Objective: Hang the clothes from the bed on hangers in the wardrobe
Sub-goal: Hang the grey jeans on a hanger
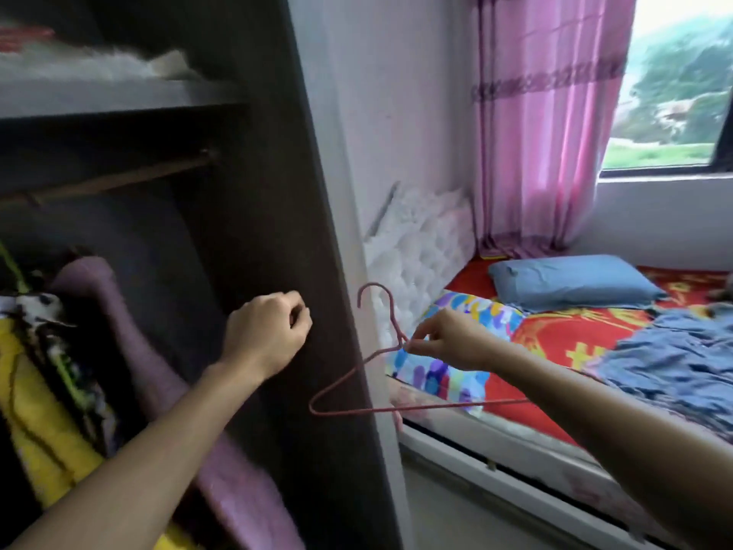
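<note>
Right hand (444,339): the neck of a pink wire hanger (357,411) is pinched between thumb and fingertips, just below the hook. The hanger is held bare in the air, tilted, between the wardrobe (309,232) side panel and the near edge of the bed (555,351).

Left hand (265,335): raised in front of the wardrobe side panel, fingers curled into a loose fist; nothing is seen in it.

A crumpled blue-grey garment (674,351) is spread on the red sheet toward the bed's right side. A blue pillow (575,283) and a patterned pillow (476,307) are set at the bed's head end, near the pink curtain (547,133).

Inside the wardrobe a wooden rail (119,180) is seen under a shelf (119,97). Below, a yellow blanket (47,410) and a mauve cloth (131,331) are stacked.
</note>
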A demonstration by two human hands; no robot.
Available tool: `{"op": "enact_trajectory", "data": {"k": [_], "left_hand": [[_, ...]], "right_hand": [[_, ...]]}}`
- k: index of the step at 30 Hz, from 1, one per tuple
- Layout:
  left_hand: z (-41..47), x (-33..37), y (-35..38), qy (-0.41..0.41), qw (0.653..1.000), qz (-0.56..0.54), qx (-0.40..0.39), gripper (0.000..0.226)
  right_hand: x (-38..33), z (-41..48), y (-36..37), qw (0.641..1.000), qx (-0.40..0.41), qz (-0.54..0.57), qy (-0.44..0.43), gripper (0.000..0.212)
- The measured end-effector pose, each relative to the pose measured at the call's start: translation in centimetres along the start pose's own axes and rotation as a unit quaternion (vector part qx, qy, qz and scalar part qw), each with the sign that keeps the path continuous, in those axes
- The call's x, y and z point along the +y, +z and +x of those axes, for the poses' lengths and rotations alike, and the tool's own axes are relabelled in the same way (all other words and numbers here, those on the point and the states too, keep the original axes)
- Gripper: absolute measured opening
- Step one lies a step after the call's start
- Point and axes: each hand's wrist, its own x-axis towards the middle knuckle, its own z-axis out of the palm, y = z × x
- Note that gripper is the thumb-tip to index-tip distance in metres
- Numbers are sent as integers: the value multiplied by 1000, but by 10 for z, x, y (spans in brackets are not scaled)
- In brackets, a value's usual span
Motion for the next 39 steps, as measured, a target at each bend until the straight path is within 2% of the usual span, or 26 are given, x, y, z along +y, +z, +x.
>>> {"op": "enact_trajectory", "data": {"k": [3,5,6,10,12,15,21,23,27,33,36,39], "left_hand": [[-17,65,47,-9,998,-42,-41,22],[-25,113,83,-24,996,-58,-68,28],[-27,138,100,-26,994,-63,-83,28],[-26,229,158,-25,984,-100,-146,25],[-18,268,184,-12,978,-114,-176,25],[-5,319,223,12,964,-132,-230,24],[34,399,317,74,938,-132,-311,19],[53,424,354,85,925,-149,-339,17],[93,476,425,125,896,-150,-398,16],[146,549,501,221,853,-133,-454,20],[159,579,537,237,833,-131,-483,21],[166,606,573,258,819,-128,-496,15]], "right_hand": [[83,-48,-36,999,0,-33,18,33],[144,-76,-62,997,16,-51,58,45],[174,-91,-73,994,26,-57,84,45],[269,-152,-113,979,71,-46,185,12],[311,-176,-130,967,97,-27,233,8],[375,-204,-152,938,155,11,308,11],[488,-239,-159,877,210,40,431,15],[520,-243,-162,857,222,28,464,25],[582,-248,-173,810,232,18,538,45],[643,-242,-189,759,236,15,607,43],[673,-247,-189,732,222,14,644,45],[714,-253,-191,702,206,18,681,38]]}}
